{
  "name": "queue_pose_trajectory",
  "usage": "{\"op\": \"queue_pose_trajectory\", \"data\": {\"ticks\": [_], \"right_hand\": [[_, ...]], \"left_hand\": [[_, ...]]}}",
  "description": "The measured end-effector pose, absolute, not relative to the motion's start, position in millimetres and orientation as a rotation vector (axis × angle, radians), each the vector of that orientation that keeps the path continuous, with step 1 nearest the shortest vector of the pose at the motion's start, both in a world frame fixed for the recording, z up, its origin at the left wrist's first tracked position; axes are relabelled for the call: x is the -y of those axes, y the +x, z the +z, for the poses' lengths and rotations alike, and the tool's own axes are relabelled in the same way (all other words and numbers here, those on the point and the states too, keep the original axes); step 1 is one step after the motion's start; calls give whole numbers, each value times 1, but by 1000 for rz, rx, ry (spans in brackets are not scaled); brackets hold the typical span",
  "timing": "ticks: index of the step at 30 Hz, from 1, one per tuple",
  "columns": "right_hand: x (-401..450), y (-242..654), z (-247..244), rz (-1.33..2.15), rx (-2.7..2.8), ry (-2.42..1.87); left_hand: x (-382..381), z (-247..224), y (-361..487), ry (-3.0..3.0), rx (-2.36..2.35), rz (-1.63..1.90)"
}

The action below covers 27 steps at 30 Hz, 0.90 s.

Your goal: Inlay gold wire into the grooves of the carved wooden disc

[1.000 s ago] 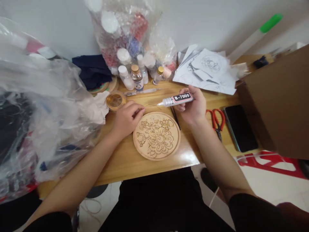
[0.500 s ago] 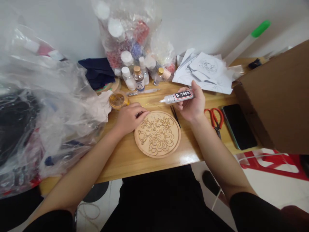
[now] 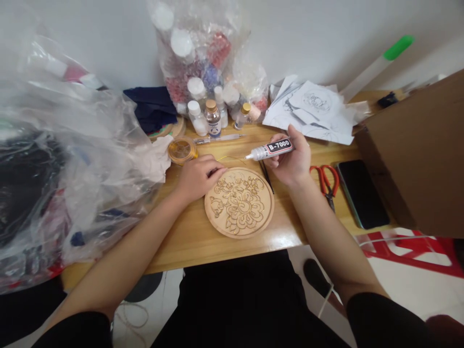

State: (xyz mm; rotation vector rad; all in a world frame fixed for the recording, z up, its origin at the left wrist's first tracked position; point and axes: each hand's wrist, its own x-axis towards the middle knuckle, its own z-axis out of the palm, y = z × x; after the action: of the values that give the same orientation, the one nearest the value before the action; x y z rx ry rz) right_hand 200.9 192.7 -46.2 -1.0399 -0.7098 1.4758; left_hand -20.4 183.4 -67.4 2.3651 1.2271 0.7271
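Note:
My right hand (image 3: 293, 157) is closed around a glue tube (image 3: 277, 146) marked B-7000. Its white nozzle points left, above the table just beyond a round wooden plaque (image 3: 244, 209). Raised flower outlines edged in gold cover the plaque, which lies flat on the table. At the plaque's upper left rim, my left hand (image 3: 199, 178) is curled with thumb and fingers together on the edge; the fingertips are partly hidden. A thin gold wire (image 3: 227, 156) curves over the table between the hands. Beside my left hand lies a wire spool (image 3: 181, 151).
Dark thin sticks (image 3: 266, 176), orange-handled pliers (image 3: 328, 183) and a phone (image 3: 362, 193) lie to the right, near a cardboard box (image 3: 416, 154). Behind stand small bottles (image 3: 213, 121), a pen (image 3: 221, 138) and drawn papers (image 3: 311, 108). Plastic bags (image 3: 105, 145) crowd the left.
The whole view has shifted slightly. The glue tube sits a little lower, its nozzle slightly nearer the plaque. My left hand stays at the plaque's rim.

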Motion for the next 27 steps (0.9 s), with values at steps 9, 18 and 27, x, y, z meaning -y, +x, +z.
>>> {"op": "queue_pose_trajectory", "data": {"ticks": [9, 18, 27], "right_hand": [[-193, 204, -50, 1503, 757, -1008], [-194, 204, -48, 1466, 806, -1098], [-193, 202, -46, 1457, 827, -1103]], "left_hand": [[-183, -70, -21, 2377, -1219, 777], [-184, -70, -21, 2371, -1201, 791], [-184, -71, -21, 2359, -1200, 783]]}}
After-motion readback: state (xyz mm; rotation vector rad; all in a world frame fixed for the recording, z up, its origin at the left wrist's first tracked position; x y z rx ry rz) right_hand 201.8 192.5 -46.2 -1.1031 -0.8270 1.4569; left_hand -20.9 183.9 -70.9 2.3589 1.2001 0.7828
